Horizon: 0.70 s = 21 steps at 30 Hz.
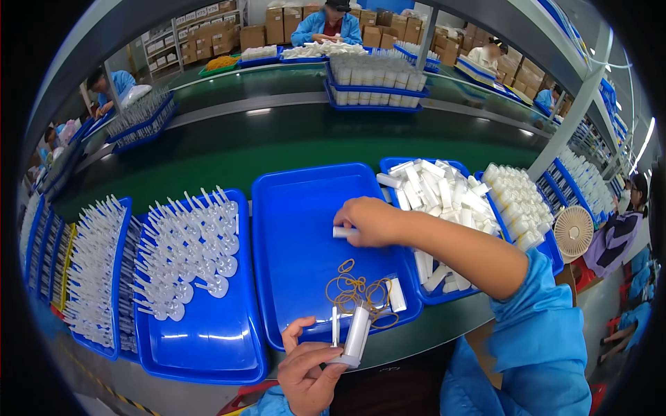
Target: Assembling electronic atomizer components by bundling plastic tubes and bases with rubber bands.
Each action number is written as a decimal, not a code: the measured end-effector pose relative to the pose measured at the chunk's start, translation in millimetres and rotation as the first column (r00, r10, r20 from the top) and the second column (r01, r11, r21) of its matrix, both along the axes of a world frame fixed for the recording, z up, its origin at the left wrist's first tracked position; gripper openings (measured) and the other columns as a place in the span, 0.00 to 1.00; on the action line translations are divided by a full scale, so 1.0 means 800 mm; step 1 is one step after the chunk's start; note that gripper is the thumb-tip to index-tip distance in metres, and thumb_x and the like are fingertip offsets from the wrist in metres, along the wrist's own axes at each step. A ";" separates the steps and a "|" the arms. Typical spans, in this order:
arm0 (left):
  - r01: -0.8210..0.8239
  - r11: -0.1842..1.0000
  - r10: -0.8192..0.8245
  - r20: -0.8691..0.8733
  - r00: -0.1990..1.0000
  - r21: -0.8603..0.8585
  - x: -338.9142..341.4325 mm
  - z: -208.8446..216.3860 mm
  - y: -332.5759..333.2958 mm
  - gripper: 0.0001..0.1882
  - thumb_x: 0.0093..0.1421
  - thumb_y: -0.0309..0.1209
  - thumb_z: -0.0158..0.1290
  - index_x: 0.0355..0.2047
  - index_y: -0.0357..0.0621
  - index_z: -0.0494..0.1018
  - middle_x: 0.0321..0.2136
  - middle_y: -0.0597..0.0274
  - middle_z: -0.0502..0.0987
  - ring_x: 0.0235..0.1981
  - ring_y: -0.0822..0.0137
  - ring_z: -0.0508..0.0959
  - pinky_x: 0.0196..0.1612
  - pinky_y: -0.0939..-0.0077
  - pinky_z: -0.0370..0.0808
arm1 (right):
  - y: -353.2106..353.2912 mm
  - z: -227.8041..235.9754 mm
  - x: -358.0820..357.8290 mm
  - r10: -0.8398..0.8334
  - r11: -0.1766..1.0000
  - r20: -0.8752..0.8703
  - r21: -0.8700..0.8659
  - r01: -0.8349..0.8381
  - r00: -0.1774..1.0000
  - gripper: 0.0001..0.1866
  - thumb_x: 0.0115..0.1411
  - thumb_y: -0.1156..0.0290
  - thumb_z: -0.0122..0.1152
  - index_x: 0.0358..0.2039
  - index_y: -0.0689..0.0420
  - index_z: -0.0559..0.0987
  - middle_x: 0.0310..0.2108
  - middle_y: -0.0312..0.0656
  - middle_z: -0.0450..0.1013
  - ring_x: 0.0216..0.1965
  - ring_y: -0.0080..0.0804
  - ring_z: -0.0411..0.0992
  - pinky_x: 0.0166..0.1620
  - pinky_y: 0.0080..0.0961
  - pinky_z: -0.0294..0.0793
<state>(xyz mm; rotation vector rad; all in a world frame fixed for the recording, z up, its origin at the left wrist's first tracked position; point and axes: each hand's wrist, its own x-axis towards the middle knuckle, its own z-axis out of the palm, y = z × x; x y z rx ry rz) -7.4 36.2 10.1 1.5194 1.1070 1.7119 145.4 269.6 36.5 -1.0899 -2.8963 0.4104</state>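
Near the bottom of the view my left hand [309,374] grips a white plastic dispenser part [358,331], a wide cylinder with a thin white stem beside it and a pale disc-like base. My right hand [374,218] is over the middle blue tray [291,256], its fingers closed round a short white plastic tube [343,232]. In that tray, close to the left hand, lie tangled tan rubber bands [354,288]. A loose white cylinder [397,295] rests by them at the tray's near right corner.
Left of the middle tray, another blue tray [201,350] holds rows of white stemmed parts [194,243]. White tubes [447,194] fill the tray to the right, with translucent cups [515,201] beyond. A small fan [574,231] stands far right. Co-workers sit past the green conveyor [277,139].
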 end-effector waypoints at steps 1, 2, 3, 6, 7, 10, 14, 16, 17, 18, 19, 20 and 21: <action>-0.008 1.000 0.008 -0.033 0.999 0.005 -0.002 0.000 0.001 0.06 0.47 0.25 0.58 0.27 0.38 0.76 0.25 0.58 0.75 0.44 0.56 0.69 0.54 0.54 0.57 | -0.012 0.003 0.003 0.141 0.989 -0.035 0.050 -0.139 0.989 0.17 0.44 0.72 0.62 0.38 0.57 0.76 0.38 0.43 0.72 0.43 0.42 0.68 0.45 0.31 0.68; -0.015 1.000 0.015 -0.066 0.998 0.009 -0.006 -0.001 0.001 0.05 0.48 0.25 0.58 0.27 0.38 0.75 0.25 0.58 0.75 0.42 0.57 0.69 0.53 0.54 0.57 | -0.026 0.010 0.006 0.228 0.974 -0.131 0.031 -0.226 0.965 0.17 0.44 0.72 0.62 0.38 0.57 0.76 0.39 0.42 0.71 0.45 0.41 0.66 0.46 0.32 0.66; -0.019 1.000 0.020 -0.099 0.995 0.014 -0.007 -0.002 0.002 0.05 0.48 0.24 0.58 0.27 0.38 0.75 0.25 0.59 0.75 0.40 0.58 0.70 0.53 0.54 0.57 | -0.042 0.021 0.009 0.305 0.951 -0.228 0.019 -0.309 0.925 0.16 0.45 0.72 0.63 0.38 0.56 0.76 0.39 0.40 0.70 0.46 0.39 0.64 0.47 0.32 0.64; 0.020 1.000 -0.018 -0.102 0.995 0.018 -0.004 0.000 0.009 0.04 0.49 0.25 0.57 0.26 0.39 0.76 0.24 0.61 0.75 0.34 0.62 0.72 0.53 0.55 0.57 | -0.074 0.032 0.022 0.436 0.900 -0.382 0.197 -0.389 0.815 0.14 0.44 0.72 0.63 0.35 0.54 0.77 0.37 0.38 0.71 0.45 0.35 0.65 0.45 0.32 0.61; 0.038 0.999 -0.036 -0.104 0.994 0.021 -0.003 -0.001 0.010 0.04 0.50 0.26 0.57 0.26 0.40 0.76 0.24 0.61 0.75 0.34 0.63 0.72 0.52 0.55 0.57 | -0.082 0.036 0.025 0.443 0.897 -0.387 0.195 -0.398 0.809 0.14 0.44 0.71 0.63 0.35 0.54 0.77 0.38 0.37 0.71 0.45 0.35 0.65 0.45 0.32 0.60; 0.124 0.992 -0.118 -0.133 0.984 0.036 -0.002 -0.007 0.013 0.06 0.50 0.26 0.57 0.29 0.41 0.75 0.27 0.60 0.76 0.33 0.64 0.73 0.51 0.58 0.58 | -0.096 0.043 0.034 0.467 0.884 -0.395 0.192 -0.426 0.791 0.17 0.45 0.69 0.63 0.38 0.52 0.75 0.40 0.35 0.71 0.46 0.32 0.66 0.44 0.32 0.58; 0.244 0.970 -0.242 -0.128 0.962 0.004 -0.007 -0.019 0.009 0.11 0.48 0.27 0.59 0.34 0.44 0.75 0.32 0.55 0.77 0.39 0.63 0.71 0.53 0.60 0.55 | -0.100 0.051 0.047 0.460 0.888 -0.379 0.197 -0.416 0.803 0.16 0.46 0.69 0.63 0.38 0.52 0.75 0.38 0.34 0.72 0.44 0.30 0.68 0.43 0.31 0.58; 0.205 0.979 -0.205 -0.093 0.974 -0.008 -0.003 -0.014 0.008 0.09 0.49 0.28 0.59 0.31 0.43 0.75 0.29 0.57 0.76 0.38 0.63 0.71 0.52 0.58 0.55 | -0.102 0.051 0.053 0.423 0.906 -0.384 0.150 -0.396 0.821 0.15 0.48 0.69 0.63 0.39 0.51 0.75 0.39 0.33 0.72 0.44 0.29 0.69 0.42 0.31 0.58; 0.156 0.988 -0.156 -0.086 0.984 0.003 0.002 -0.004 0.008 0.06 0.50 0.28 0.57 0.29 0.42 0.75 0.27 0.60 0.76 0.34 0.65 0.72 0.51 0.58 0.56 | -0.103 0.052 0.054 0.424 0.905 -0.392 0.145 -0.400 0.816 0.15 0.48 0.68 0.64 0.38 0.51 0.76 0.38 0.33 0.72 0.43 0.29 0.69 0.41 0.31 0.58; 0.108 0.994 -0.106 -0.078 0.991 0.014 0.005 0.002 0.008 0.05 0.51 0.28 0.56 0.27 0.41 0.76 0.24 0.63 0.75 0.31 0.66 0.73 0.50 0.57 0.58 | -0.104 0.052 0.055 0.424 0.904 -0.400 0.140 -0.404 0.812 0.15 0.48 0.68 0.64 0.38 0.51 0.76 0.37 0.32 0.72 0.41 0.28 0.70 0.41 0.30 0.57; 0.112 0.994 -0.110 -0.083 0.991 0.021 0.004 0.003 0.008 0.05 0.51 0.28 0.56 0.27 0.41 0.76 0.24 0.63 0.75 0.31 0.66 0.73 0.50 0.57 0.58 | -0.105 0.052 0.055 0.427 0.902 -0.411 0.133 -0.410 0.805 0.14 0.48 0.68 0.65 0.37 0.51 0.76 0.36 0.32 0.72 0.40 0.28 0.70 0.40 0.30 0.57; 0.117 0.993 -0.114 -0.087 0.990 0.027 0.004 0.003 0.007 0.05 0.51 0.29 0.56 0.27 0.41 0.76 0.24 0.63 0.75 0.30 0.66 0.73 0.50 0.57 0.58 | -0.106 0.055 0.054 0.431 0.896 -0.432 0.105 -0.430 0.792 0.13 0.48 0.68 0.65 0.36 0.51 0.77 0.35 0.31 0.73 0.38 0.27 0.70 0.40 0.29 0.57; 0.122 0.992 -0.119 -0.091 0.989 0.033 0.004 0.003 0.006 0.05 0.52 0.29 0.56 0.27 0.41 0.76 0.24 0.63 0.75 0.30 0.66 0.73 0.50 0.57 0.58 | -0.106 0.061 0.054 0.434 0.890 -0.452 0.078 -0.450 0.779 0.12 0.48 0.68 0.65 0.35 0.52 0.77 0.34 0.31 0.73 0.36 0.27 0.70 0.39 0.28 0.57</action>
